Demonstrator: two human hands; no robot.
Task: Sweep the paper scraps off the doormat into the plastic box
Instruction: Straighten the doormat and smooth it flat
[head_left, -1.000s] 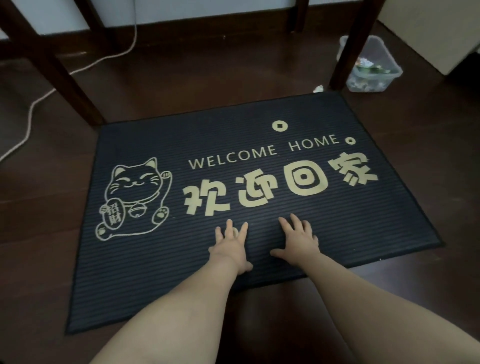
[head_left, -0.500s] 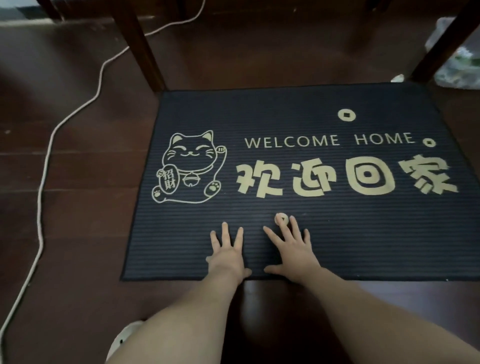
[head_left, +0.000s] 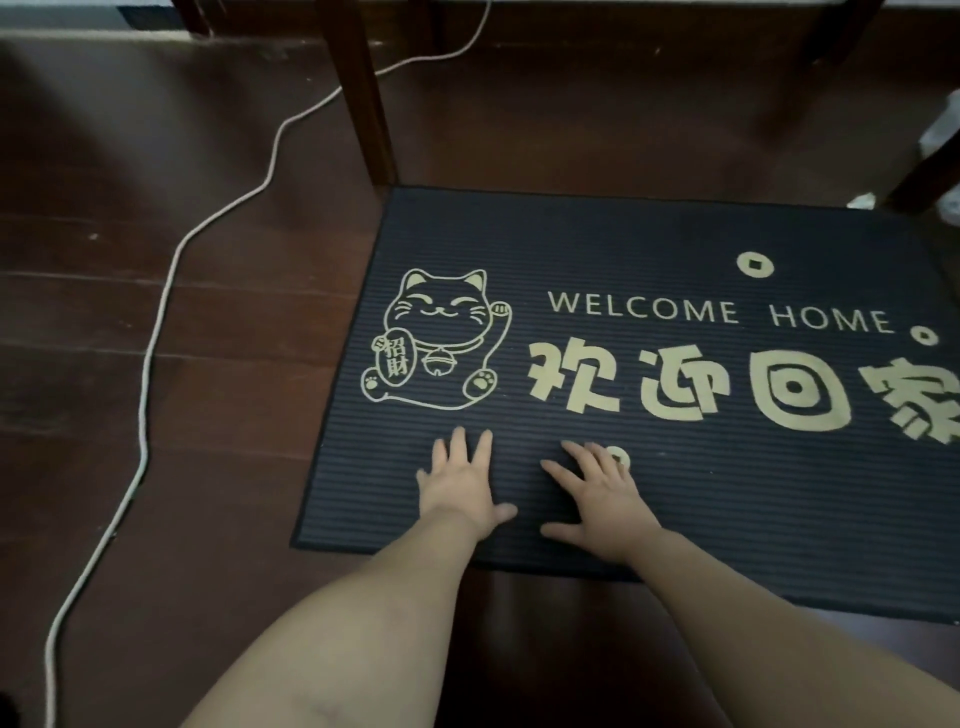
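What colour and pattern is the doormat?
Dark navy doormat with fine horizontal ribs, printed in pale yellow with a lucky cat and lettering; seen in the head view.

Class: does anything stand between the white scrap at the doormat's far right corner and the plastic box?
Yes. A dark wooden leg stands between the paper scrap and the plastic box, which is only partly visible at the right edge.

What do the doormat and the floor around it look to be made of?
Doormat: probably rubber or woven synthetic, matte, going by its fine parallel ribs and flat printed lettering. Floor: dark wood planks or laminate, slightly glossy, shown by board seams and soft reflections.
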